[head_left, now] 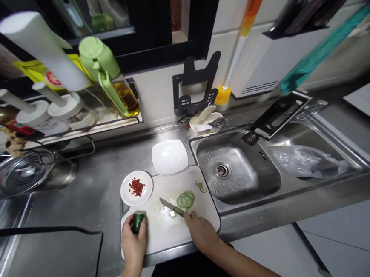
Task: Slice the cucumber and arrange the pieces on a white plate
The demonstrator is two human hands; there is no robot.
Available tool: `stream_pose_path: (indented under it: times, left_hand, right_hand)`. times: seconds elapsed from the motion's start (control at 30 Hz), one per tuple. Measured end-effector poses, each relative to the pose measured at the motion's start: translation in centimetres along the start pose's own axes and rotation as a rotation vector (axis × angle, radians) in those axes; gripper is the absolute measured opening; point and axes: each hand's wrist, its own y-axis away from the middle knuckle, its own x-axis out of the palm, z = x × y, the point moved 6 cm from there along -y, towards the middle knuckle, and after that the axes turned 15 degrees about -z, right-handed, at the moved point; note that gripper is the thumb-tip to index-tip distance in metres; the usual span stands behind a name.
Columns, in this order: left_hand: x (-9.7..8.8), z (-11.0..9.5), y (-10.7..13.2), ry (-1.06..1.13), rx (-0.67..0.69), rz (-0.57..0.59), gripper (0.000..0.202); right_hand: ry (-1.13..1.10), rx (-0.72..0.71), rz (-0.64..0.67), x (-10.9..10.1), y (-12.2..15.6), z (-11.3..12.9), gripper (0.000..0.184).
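Note:
My left hand (pixel 132 238) is closed round a short dark-green piece of cucumber (pixel 138 223) at the left side of the white cutting board (pixel 161 239). In my right hand (pixel 201 231) is a knife (pixel 169 205), its blade pointing up and left over the board. A small stack of cucumber slices (pixel 185 199) lies just beyond the knife. Green peel scraps (pixel 200 186) sit near the board's right edge. Close to the blade is a small pale piece (pixel 172 214) that I cannot make out. Wet spots show on the board's middle.
A white plate with chopped red bits (pixel 136 187) overlaps the board's upper left corner. Behind the board is a square white dish (pixel 170 156). The steel sink (pixel 238 168) lies to the right, a lidded pot (pixel 59 174) to the left. An oil bottle (pixel 126 98) stands on the rack.

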Motion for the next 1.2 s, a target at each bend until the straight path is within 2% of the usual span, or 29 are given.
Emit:
stream_pose_path:
  times: [0.13, 0.3, 0.47, 0.63, 0.73, 0.8, 0.87, 0.9, 0.97, 1.03, 1.1, 1.2]
  left_hand:
    - [-0.3, 1.4, -0.2, -0.043, -0.056, 0.007, 0.052]
    - [-0.1, 1.7, 0.1, -0.052, -0.038, 0.022, 0.055]
    - [0.2, 2.0, 0.0, -0.051, -0.042, 0.048, 0.066]
    - [0.3, 1.7, -0.1, -0.07, 0.011, 0.069, 0.069]
    - [-0.4, 1.0, -0.2, -0.069, 0.082, 0.01, 0.068]
    - [-1.2, -0.4, -0.1, -0.048, 0.169, -0.077, 0.064]
    - [-1.5, -2.8, 0.6, 0.015, 0.274, -0.112, 0.053]
    - [-1.2, -4.3, 1.3, 0.062, 0.327, -0.067, 0.045]
    - [0.3, -7.7, 3.1, 0.158, 0.441, 0.124, 0.033]
    - [2.1, -10.9, 5.1, 0.199, 0.53, 0.308, 0.029]
    - [3.5, -13.0, 6.2, 0.182, 0.547, 0.396, 0.034]
    - [5.0, -14.3, 6.3, 0.142, 0.501, 0.435, 0.037]
  right_hand:
    - [0.028, -0.075, -0.044, 0.1, 0.9, 0.0, 0.033]
    - [0.044, -0.126, -0.17, 0.1, 2.2, -1.2, 0.033]
    - [0.056, -0.143, -0.232, 0.2, 2.9, -2.5, 0.032]
    - [0.058, -0.155, -0.32, 0.5, 3.1, -3.2, 0.03]
    - [0.052, -0.171, -0.363, 0.6, 3.2, -3.4, 0.028]
    - [0.061, -0.178, -0.381, 0.7, 3.3, -3.4, 0.028]
    - [0.076, -0.182, -0.385, 0.7, 3.3, -3.4, 0.029]
    - [0.085, -0.183, -0.383, 0.7, 3.3, -3.4, 0.029]
    - [0.104, -0.192, -0.375, 0.8, 3.2, -3.3, 0.028]
    - [0.122, -0.211, -0.369, 0.9, 3.1, -3.1, 0.029]
    - [0.142, -0.229, -0.366, 0.8, 3.1, -3.0, 0.03]
    - [0.18, -0.226, -0.368, 0.4, 3.2, -3.3, 0.028]
